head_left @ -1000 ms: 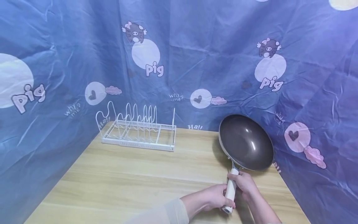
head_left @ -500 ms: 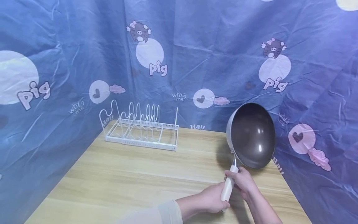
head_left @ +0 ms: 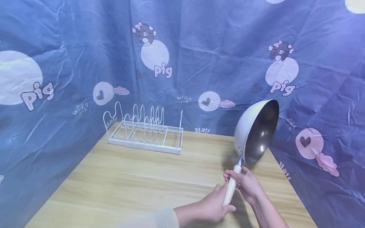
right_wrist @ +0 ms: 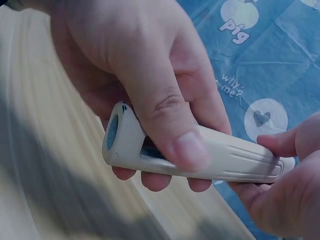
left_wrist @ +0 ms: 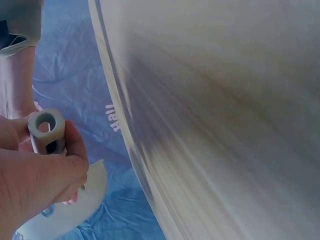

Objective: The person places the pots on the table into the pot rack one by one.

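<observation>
In the head view a wok [head_left: 247,129], white outside and dark inside, is turned nearly on its side at the right, its hollow facing right. Both hands are on its cream handle [head_left: 230,190]. My left hand [head_left: 212,204] grips the rear end; in the right wrist view its thumb lies along the handle [right_wrist: 225,157], whose end has a hole. Closer to the bowl, my right hand [head_left: 251,185] holds the handle between thumb and fingers. The left wrist view shows the handle's round end beside my left hand [left_wrist: 40,180], and part of the wok's white outside [left_wrist: 75,220].
A white wire rack [head_left: 145,147] with several upright loops stands at the back left of the wood-grain table [head_left: 137,177]. Blue printed cloth [head_left: 188,63] hangs behind the table and along both sides, close to the wok on the right.
The wok has turned from facing up towards me to facing right, so more of its white outside shows. Both hands have kept hold of the handle, shifting slightly left.
</observation>
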A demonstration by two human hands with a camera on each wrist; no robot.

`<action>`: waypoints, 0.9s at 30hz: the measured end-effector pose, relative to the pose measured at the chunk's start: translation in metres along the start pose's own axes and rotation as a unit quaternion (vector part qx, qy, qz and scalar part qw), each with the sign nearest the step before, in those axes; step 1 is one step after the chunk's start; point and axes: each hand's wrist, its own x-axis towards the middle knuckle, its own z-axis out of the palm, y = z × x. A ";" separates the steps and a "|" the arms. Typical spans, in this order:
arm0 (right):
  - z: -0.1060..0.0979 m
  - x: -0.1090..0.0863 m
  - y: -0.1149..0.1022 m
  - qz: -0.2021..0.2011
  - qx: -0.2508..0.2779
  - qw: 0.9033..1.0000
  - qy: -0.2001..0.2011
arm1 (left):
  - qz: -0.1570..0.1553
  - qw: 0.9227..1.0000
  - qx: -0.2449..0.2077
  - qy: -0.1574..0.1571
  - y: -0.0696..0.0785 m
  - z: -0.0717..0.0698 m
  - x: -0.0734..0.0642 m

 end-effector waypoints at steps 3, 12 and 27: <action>-0.001 0.000 -0.004 -0.015 0.013 1.000 -0.016 | 0.019 0.999 -0.030 0.006 -0.002 -0.002 -0.001; 0.002 -0.005 -0.012 -0.056 0.048 0.996 -0.041 | 0.032 0.993 -0.109 0.018 -0.004 -0.011 -0.010; 0.013 -0.006 -0.015 -0.080 0.045 0.994 -0.065 | -0.076 0.956 -0.284 0.015 -0.006 -0.032 0.000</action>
